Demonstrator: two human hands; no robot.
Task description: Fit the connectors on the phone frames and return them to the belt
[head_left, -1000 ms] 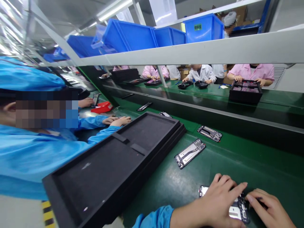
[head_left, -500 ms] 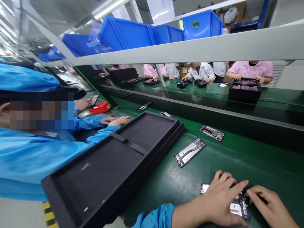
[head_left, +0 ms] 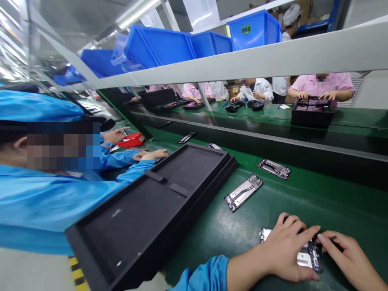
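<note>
An opened phone [head_left: 304, 259], its inner parts facing up, lies on the green work surface at the lower right. Across it rests my left hand [head_left: 286, 252], thumb at the near edge and fingers on the far side, covering the phone's middle. My right hand [head_left: 348, 252], at the phone's right end, pinches a thin dark tool [head_left: 332, 237]. The kind of tool is unclear, and its tip is hidden near my left fingertips. Two more opened phones lie beyond my hands, one nearer [head_left: 244, 193] and one farther [head_left: 274, 169].
A long black tray [head_left: 133, 218] stands left of my hands. Beside it works a person in blue [head_left: 60, 202]. Blue bins [head_left: 254, 30] sit on the shelf rail [head_left: 212, 64] above. Other people work across the bench, one behind a black box [head_left: 312, 117].
The whole view has shifted slightly. Both my hands keep their places at the phone. Across the bench, a person in white has raised a hand.
</note>
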